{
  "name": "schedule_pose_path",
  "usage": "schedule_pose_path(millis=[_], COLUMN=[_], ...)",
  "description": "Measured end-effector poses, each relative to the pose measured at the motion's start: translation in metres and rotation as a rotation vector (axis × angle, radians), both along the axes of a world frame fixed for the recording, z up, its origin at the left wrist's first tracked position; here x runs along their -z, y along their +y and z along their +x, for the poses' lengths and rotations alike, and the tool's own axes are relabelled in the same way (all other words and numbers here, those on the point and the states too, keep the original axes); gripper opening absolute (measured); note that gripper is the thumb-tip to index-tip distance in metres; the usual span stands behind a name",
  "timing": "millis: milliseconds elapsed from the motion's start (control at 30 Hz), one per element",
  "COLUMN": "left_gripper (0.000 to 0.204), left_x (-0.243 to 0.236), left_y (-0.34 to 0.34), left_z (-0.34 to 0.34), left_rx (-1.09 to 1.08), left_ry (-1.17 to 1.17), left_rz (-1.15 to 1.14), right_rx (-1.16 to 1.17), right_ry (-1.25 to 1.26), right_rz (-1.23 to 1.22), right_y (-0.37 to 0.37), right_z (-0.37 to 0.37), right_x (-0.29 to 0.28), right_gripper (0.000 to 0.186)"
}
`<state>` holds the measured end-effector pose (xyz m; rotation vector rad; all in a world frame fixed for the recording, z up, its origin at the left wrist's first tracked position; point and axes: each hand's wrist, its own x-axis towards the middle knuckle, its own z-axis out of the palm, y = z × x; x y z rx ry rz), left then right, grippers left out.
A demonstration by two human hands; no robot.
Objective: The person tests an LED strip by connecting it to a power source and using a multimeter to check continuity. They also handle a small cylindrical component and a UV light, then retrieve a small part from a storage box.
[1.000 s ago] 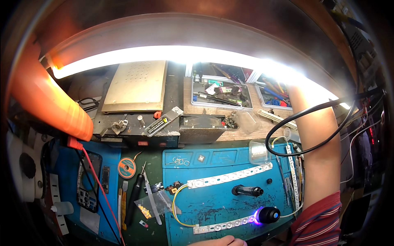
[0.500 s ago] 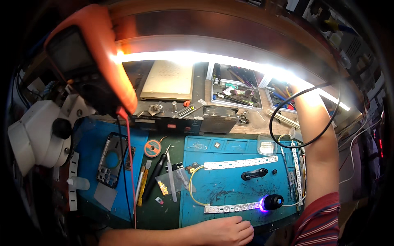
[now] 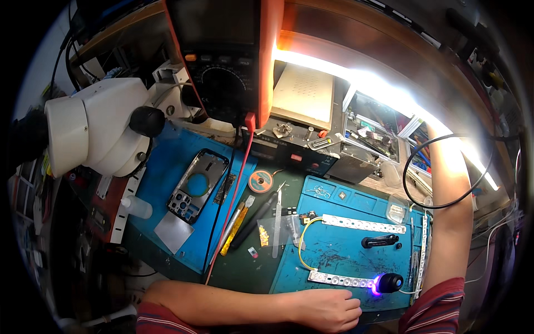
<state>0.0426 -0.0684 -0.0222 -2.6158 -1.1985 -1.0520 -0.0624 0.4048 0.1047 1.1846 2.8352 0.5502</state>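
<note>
My left hand (image 3: 331,309) rests at the front edge of the blue work mat (image 3: 345,256), its fingers curled in and nothing visible in them. Just beyond it lies an LED strip (image 3: 340,278), with a black round-bodied light (image 3: 390,283) glowing violet at its right end. A yellow wire (image 3: 301,245) links this strip to a second LED strip (image 3: 364,224) farther back. My right arm (image 3: 451,222) reaches up to the far right, behind the bright lamp bar (image 3: 384,89), beside an organizer bin (image 3: 409,131). Glare and the lamp hide my right hand's fingers.
An orange multimeter (image 3: 222,78) hangs at upper centre, its red lead (image 3: 233,195) crossing the bench. A white microscope (image 3: 105,122) stands left. A phone frame (image 3: 197,183), tweezers (image 3: 277,222), a solder wick spool (image 3: 260,181) and a small black tool (image 3: 380,241) lie about. A black cable (image 3: 409,183) loops before my right arm.
The view has swung left, so the bench things sit farther right in the picture. My left hand stays near the mat's front edge, and my right arm still reaches to the bins.
</note>
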Motion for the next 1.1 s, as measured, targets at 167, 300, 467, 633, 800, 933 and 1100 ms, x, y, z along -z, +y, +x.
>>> schedule_pose_path(millis=[167, 300, 467, 633, 800, 933, 1100], left_gripper=[0.017, 0.018, 0.016, 0.009, 0.012, 0.021, 0.030], left_x=[0.007, 0.010, 0.006, -0.006, -0.015, -0.019, -0.024], left_y=[-0.003, 0.000, 0.002, 0.007, 0.011, 0.009, 0.016], left_z=[0.000, 0.000, -0.004, -0.012, -0.010, -0.015, -0.013], left_rx=[-0.005, -0.013, 0.000, 0.001, 0.034, -0.010, -0.211], left_ry=[-0.016, 0.026, 0.035, 0.115, 0.129, 0.103, -0.031], left_rz=[0.034, 0.046, 0.030, 0.032, 0.013, -0.024, -0.096], right_rx=[-0.022, -0.075, -0.287, -0.403, -0.202, -0.321, -0.519], right_ry=[0.029, 0.096, 0.334, 0.600, 0.817, 0.957, 0.793], right_rz=[0.030, 0.054, 0.145, -0.001, -0.101, -0.161, -0.194], right_y=[-0.007, -0.014, -0.047, -0.100, -0.191, -0.269, -0.323], right_z=[0.010, 0.034, 0.093, 0.195, 0.295, 0.347, 0.345], right_x=[0.000, 0.004, 0.018, 0.035, 0.016, 0.043, 0.075], right_gripper=[0.030, 0.030, 0.030, 0.022, 0.016, 0.016, 0.046])
